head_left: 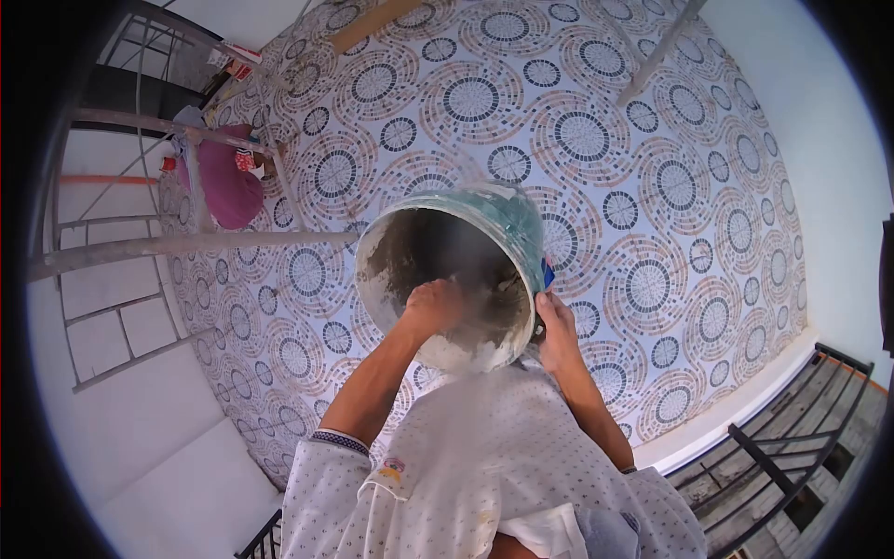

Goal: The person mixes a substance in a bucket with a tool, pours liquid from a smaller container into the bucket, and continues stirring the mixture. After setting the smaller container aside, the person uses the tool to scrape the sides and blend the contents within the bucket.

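A teal bucket [512,216] is tilted with its mouth toward me, its rim and inner wall crusted with pale and grey residue. My left hand [434,306] reaches into the mouth, fingers curled into a fist. I cannot tell what, if anything, is inside those fingers. On the right side, my right hand [556,328] grips the bucket at its rim, thumb near the edge. Just above that hand a small blue and red patch [548,274] shows on the bucket's side. The bottom of the bucket is dark.
Patterned floor [652,279] with circular motifs lies below. Metal scaffolding [186,244] stands at left, near a person in purple [229,182]. A wooden plank [372,23] lies at the top, and a pole [661,51] crosses the upper right. A black railing [773,456] runs along the lower right.
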### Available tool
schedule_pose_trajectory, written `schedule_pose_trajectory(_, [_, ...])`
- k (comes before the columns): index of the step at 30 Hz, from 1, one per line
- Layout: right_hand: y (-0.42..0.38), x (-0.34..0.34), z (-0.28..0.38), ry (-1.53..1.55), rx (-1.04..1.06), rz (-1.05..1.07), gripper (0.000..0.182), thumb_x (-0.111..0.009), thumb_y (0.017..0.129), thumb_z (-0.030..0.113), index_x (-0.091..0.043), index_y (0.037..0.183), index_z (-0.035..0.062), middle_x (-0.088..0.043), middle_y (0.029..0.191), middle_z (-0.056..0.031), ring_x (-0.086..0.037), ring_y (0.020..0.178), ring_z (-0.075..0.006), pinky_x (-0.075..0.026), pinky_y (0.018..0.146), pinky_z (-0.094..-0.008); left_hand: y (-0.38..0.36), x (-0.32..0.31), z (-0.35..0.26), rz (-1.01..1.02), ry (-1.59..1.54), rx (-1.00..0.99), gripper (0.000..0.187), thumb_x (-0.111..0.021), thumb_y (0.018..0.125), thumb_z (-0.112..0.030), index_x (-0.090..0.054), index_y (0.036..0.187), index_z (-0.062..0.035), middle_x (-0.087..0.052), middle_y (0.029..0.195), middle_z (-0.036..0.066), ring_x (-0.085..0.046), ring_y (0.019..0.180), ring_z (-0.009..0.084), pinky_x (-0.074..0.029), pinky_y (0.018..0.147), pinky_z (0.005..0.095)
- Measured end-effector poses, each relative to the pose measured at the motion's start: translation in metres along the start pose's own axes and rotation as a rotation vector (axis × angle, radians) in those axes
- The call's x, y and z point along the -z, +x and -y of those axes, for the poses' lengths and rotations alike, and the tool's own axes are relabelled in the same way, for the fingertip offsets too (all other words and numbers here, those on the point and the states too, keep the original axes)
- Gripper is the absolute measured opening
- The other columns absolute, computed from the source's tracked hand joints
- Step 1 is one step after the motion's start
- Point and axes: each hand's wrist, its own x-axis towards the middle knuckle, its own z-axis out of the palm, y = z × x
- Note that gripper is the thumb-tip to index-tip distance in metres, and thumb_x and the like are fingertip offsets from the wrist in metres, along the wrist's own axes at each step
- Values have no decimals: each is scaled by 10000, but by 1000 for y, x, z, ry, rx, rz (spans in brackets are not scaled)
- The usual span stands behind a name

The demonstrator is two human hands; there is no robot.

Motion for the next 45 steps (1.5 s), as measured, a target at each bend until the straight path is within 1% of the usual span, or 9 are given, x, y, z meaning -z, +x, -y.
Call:
schedule_pose_trajectory(8, [22, -6, -19, -79, -66, 13, 317, -668, 929, 377, -640, 1014, 72, -647, 920, 32, -572, 812, -39, -467, 725, -225, 85, 10, 8, 351, 396, 280, 645, -614, 816, -381, -514, 1340, -18, -499, 1342, 202, -572, 1129, 290, -509, 667, 531])
schedule_pose_trajectory(11, [21, -7, -22, -146, -123, 16, 312, -677, 922, 379, -637, 977, 75, -646, 900, 29, -565, 803, -37, -454, 725, -212, 110, 7, 17, 161, 280, 102, 654, -616, 838, -350, -473, 1412, -73, -478, 1433, 139, -530, 1239, 325, -510, 822, 553])
schedule_pose_trajectory(17, [1, -6, 3, -75, -115, -15, 330, -683, 918, 324, -510, 718, 126, -497, 714, 83, -418, 667, -18, -337, 623, -207, 102, 2, 8, 8, 292, -230, 566, -593, 862, -228, -499, 1404, -98, -452, 1472, 122, -441, 1332, 320, -423, 1000, 480])
schedule_pose_trajectory(23, [-7, -5, 20, -29, -129, 49, 319, -655, 927, 351, -544, 755, 107, -517, 744, 80, -425, 691, -21, -346, 639, -210, 98, -83, 64, 297, 112, -42, 529, -592, 859, -115, -526, 1384, -91, -446, 1485, 112, -387, 1388, 292, -272, 1161, 424])
schedule_pose_trajectory(30, [6, 22, -3, -9, -171, 140, 274, -667, 923, 320, -591, 822, 78, -584, 788, 52, -494, 719, -32, -405, 679, -219, 80, -70, 61, 613, -3, -101, 560, -548, 722, 16, -562, 1281, 36, -639, 1174, 265, -677, 991, 371, -580, 692, 446])
schedule_pose_trajectory(36, [4, 26, -6, 36, -204, 148, 272, -660, 933, 308, -627, 896, 41, -636, 867, 17, -557, 778, -61, -457, 750, -237, 69, -85, 55, 817, -325, 158, 357, -488, 850, -78, -614, 1161, 45, -685, 745, 197, -703, 664, 283, -557, 520, 391])
schedule_pose_trajectory(40, [8, 46, -27, 15, -196, 150, 308, -642, 944, 314, -637, 996, 11, -665, 974, -23, -598, 855, -81, -483, 807, -256, 50, -76, 46, 687, -582, 174, 174, -480, 753, -68, -627, 689, -2, -623, 607, 141, -624, 529, 236, -478, 466, 392])
schedule_pose_trajectory(42, [10, 49, -26, 4, -179, 165, 342, -616, 959, 326, -626, 1063, 0, -667, 1032, -42, -609, 895, -95, -489, 828, -269, 38, -47, 34, 662, -702, 139, 190, -482, 793, -77, -634, 706, -1, -613, 587, 125, -614, 521, 227, -485, 481, 379])
schedule_pose_trajectory(45, [4, 47, -19, 35, -171, 193, 411, -552, 990, 356, -595, 1172, -10, -657, 1120, -66, -617, 970, -129, -492, 871, -300, 36, -90, 32, 548, -645, -227, 358, -526, 898, -214, -556, 1206, -34, -630, 604, 44, -646, 583, 191, -516, 593, 290])
